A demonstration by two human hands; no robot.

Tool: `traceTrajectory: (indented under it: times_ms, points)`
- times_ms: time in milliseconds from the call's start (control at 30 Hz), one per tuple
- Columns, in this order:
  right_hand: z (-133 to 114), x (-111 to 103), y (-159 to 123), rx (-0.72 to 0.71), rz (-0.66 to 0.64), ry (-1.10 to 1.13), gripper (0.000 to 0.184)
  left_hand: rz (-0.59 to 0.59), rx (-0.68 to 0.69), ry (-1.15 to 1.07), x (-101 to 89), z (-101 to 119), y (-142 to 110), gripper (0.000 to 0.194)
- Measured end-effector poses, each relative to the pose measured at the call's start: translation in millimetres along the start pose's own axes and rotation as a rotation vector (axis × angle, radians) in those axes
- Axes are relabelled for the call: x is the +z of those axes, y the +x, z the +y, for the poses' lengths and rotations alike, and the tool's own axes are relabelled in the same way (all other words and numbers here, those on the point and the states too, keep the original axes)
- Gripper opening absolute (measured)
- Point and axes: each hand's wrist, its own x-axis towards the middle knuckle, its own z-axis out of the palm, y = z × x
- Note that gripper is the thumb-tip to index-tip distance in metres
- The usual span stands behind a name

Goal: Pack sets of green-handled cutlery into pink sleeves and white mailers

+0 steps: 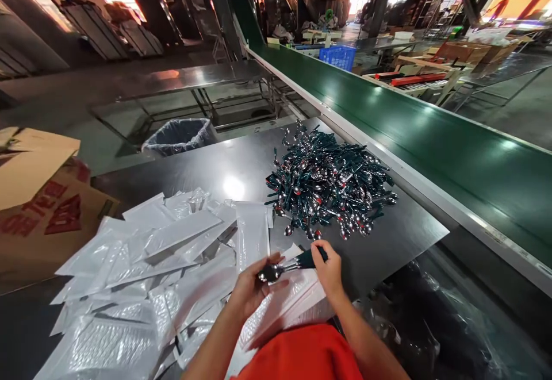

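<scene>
A small bunch of metal spoons with dark green handles [293,264] lies between my hands, close to my body. My left hand [252,288] is closed around the bowl end, the thumb above and the fingers beneath. At the other end, my right hand [330,271] pinches the dark handles. How many spoons are in the bunch cannot be made out. Beneath my hands lie white bubble-lined envelopes [287,305]. A large heap of similar spoons [328,179] covers the table just beyond. More white envelopes [181,242] are spread in a loose pile to the left.
The metal table [207,179] borders a green conveyor belt [388,115] on the right. An open cardboard box [47,219] stands at the left. Behind the table is a lined bin [179,138]. Clear plastic wrapping [431,311] lies at lower right.
</scene>
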Motion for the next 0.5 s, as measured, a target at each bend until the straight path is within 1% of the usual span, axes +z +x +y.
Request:
traceTrajectory:
  times_ms: [33, 67, 100, 133, 167, 200, 267, 300, 333, 367, 400, 500]
  points:
    - [-3, -8, 5, -0.092, -0.047, -0.072, 0.024, -0.063, -0.158, 0.065, -7.2, -5, 1, 0.02]
    - [-6, -13, 9, -0.177, -0.122, -0.141, 0.022, -0.113, -0.295, 0.12, -14.2, -12, 3, 0.022]
    - [-8, -16, 11, -0.255, -0.214, -0.21, 0.021, -0.143, -0.401, 0.174, -20.7, -19, 7, 0.026]
    - [-10, -17, 11, -0.327, -0.308, -0.281, 0.02, -0.151, -0.462, 0.236, -26.2, -28, 10, 0.032]
    - [-11, -16, 10, -0.388, -0.393, -0.351, 0.02, -0.141, -0.474, 0.303, -30.7, -36, 15, 0.038]
    - [-11, -13, 8, -0.433, -0.462, -0.412, 0.02, -0.124, -0.453, 0.364, -34.3, -44, 18, 0.044]
    - [-8, -6, 7, -0.485, -0.561, -0.463, 0.022, -0.101, -0.357, 0.444, -39.2, -55, 24, 0.049]
    - [-5, -3, 9, -0.491, -0.6, -0.442, 0.024, -0.101, -0.306, 0.454, -41.2, -57, 26, 0.05]
    - [-1, -1, 14, -0.474, -0.625, -0.4, 0.028, -0.094, -0.262, 0.438, -43.3, -58, 27, 0.05]
    - [3, 2, 21, -0.419, -0.626, -0.367, 0.032, -0.078, -0.225, 0.4, -45.6, -58, 28, 0.05]
    - [9, 4, 32, -0.331, -0.601, -0.358, 0.034, -0.056, -0.191, 0.357, -48.1, -57, 28, 0.05]
    - [28, 14, 77, -0.025, -0.427, -0.482, 0.035, 0.033, -0.117, 0.21, -56.9, -52, 28, 0.049]
